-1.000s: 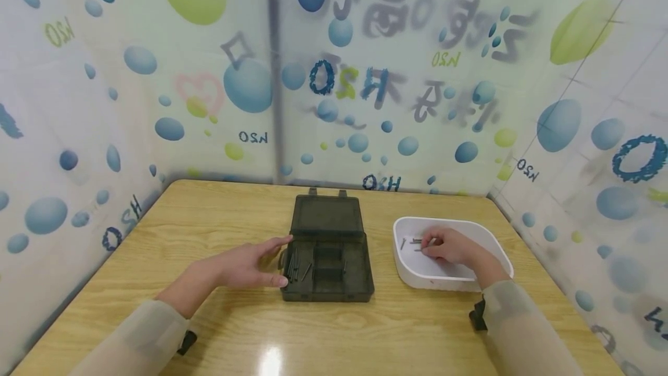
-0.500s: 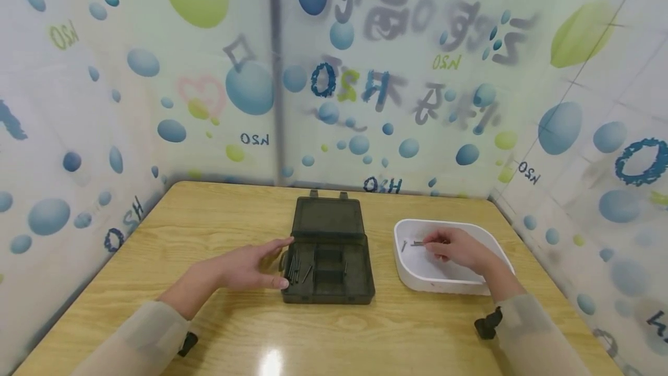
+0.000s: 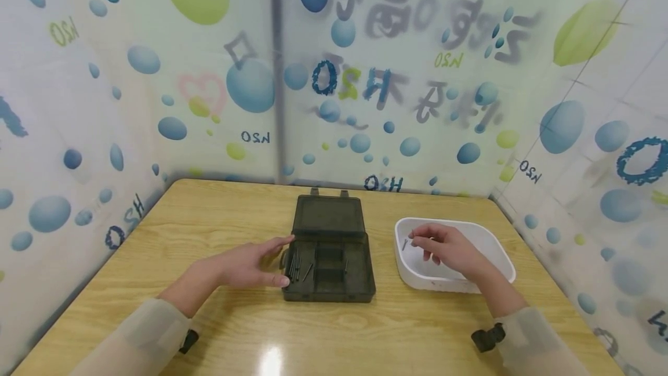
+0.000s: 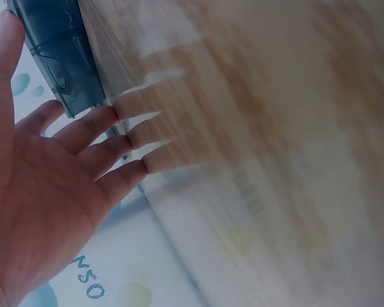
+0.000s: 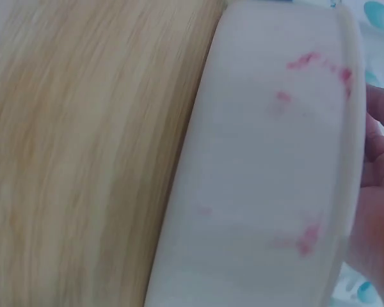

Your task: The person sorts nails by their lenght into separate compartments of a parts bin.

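A dark translucent plastic case (image 3: 342,296) lies with its lid (image 3: 329,214) raised, and several thin screws (image 3: 295,267) rest mostly in its left compartment. My left hand (image 3: 245,266) steadies the case's left side, thumb at the front corner and forefinger farther back. In the left wrist view the fingers (image 4: 93,128) are extended beside the case (image 4: 61,57). Over the white tray (image 3: 464,287), my right hand (image 3: 451,251) pinches a small screw between thumb and forefinger; the fingertips largely hide it. Another screw (image 3: 405,243) lies near the tray's left wall.
Both case and tray stand on a wood-grain table (image 3: 224,329). Behind it hangs a patterned curtain (image 3: 209,74), with similar sheets on both sides. The tray's outer wall (image 5: 262,153), with pink smudges, fills much of the right wrist view.
My right hand has shifted left inside the tray, and the screw that lay by its fingertips no longer shows on the tray floor. My left hand has stayed at the case.
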